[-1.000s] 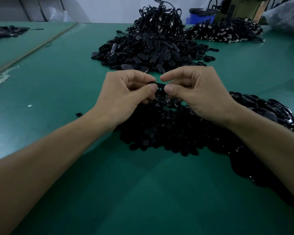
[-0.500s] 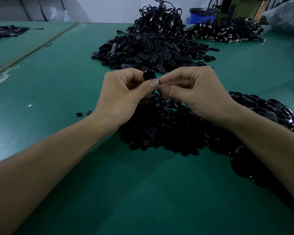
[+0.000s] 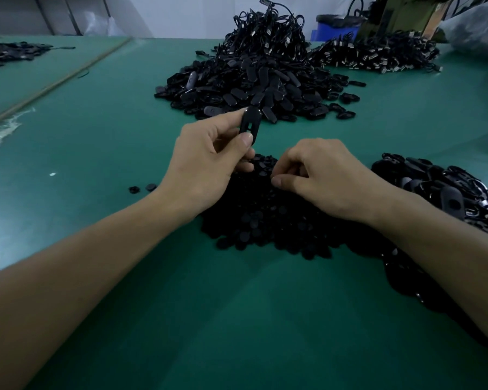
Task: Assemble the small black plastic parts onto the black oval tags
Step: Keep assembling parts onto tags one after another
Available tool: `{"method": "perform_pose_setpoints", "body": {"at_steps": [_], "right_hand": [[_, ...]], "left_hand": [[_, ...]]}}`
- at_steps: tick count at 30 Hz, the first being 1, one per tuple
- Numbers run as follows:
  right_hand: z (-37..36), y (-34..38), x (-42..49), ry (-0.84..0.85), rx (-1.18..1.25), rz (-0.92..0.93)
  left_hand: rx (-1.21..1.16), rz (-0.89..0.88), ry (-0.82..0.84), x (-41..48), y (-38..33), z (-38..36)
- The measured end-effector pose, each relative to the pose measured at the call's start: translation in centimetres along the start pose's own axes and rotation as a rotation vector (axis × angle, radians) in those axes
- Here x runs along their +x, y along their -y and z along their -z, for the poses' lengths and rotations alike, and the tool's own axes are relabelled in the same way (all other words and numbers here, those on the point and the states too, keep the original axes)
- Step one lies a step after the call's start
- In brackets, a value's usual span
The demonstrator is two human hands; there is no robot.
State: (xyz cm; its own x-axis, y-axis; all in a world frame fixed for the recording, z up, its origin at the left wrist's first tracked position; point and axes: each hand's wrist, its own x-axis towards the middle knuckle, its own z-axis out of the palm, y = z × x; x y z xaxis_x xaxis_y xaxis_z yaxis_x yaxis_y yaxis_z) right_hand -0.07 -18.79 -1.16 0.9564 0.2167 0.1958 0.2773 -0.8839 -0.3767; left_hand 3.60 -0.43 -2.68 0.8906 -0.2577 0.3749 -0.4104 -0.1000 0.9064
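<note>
My left hand [image 3: 206,164] pinches a black oval tag [image 3: 250,123] between thumb and forefinger and holds it upright above the green table. My right hand [image 3: 319,175] is lowered onto the near pile of small black plastic parts [image 3: 265,218], its fingers curled down into the pile. Whether it holds a part is hidden by the fingers. A large heap of black oval tags [image 3: 248,85] lies behind the hands.
The green table [image 3: 96,136] carries another heap of oval tags [image 3: 440,187] at the right edge. A tangle of black cords [image 3: 268,32] tops the far heap, with more cords [image 3: 378,54] back right. Two loose parts [image 3: 143,188] lie left of my wrist. A blue bin [image 3: 335,28] stands behind.
My hands have separated. The left hand lifted the oval tag up and away, and the right hand dropped down to the pile of small parts.
</note>
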Motion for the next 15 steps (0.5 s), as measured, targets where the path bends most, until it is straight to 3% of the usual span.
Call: {"method": "perform_pose_setpoints", "body": {"at_steps": [5,10,15], "right_hand": [[-0.06,0.23,-0.04,-0.027,0.035,0.014],[0.21,0.32,-0.13,-0.199,0.309,0.001],[0.39,0.02,0.08,-0.247,0.442,-0.009]], "left_hand": [[0.053,-0.003,-0.088,0.06,0.17,0.29],[0.053,-0.034,-0.085,-0.08,0.35,0.34],[0.015,-0.017,-0.075,-0.1,0.28,0.27]]}}
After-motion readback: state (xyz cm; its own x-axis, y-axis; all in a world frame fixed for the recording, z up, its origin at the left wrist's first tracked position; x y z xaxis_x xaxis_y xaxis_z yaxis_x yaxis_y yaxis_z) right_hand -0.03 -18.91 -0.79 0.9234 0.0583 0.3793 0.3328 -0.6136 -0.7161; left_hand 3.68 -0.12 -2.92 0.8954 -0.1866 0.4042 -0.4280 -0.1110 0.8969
